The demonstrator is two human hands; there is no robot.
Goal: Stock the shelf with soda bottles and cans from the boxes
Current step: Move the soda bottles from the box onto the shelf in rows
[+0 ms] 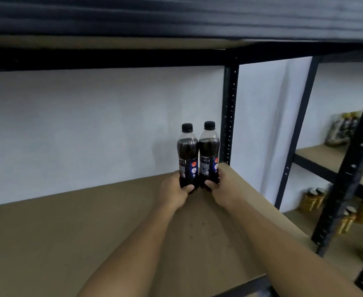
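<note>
Left hand (pixel 173 190) and right hand (pixel 223 185) are each closed around a bottle. The first soda bottle (pixel 187 155), of clear plastic with a black cap, dark drink and a dark blue label, is gripped low on its body by the left hand, the thumb laid across its front near the base. The second soda bottle (pixel 208 152), of the same kind, is gripped by the right hand in the same way.

Both bottles are held upright and side by side between the two hands, their bodies touching or nearly so. Their bases are hidden behind the fingers, so it cannot be told whether they rest on the board.

Beneath the hands and forearms a brown fibreboard shelf (pixel 69 232) is spread, reaching far out to the left of the left hand. Just beyond the right hand a black perforated metal post (pixel 228 108) is seen, and behind the bottles a white wall (pixel 90 125). Above the hands a black metal beam (pixel 112 58) is run across. Well to the right of the right hand, gold-coloured jars (pixel 311 200) are stood on a neighbouring rack.
</note>
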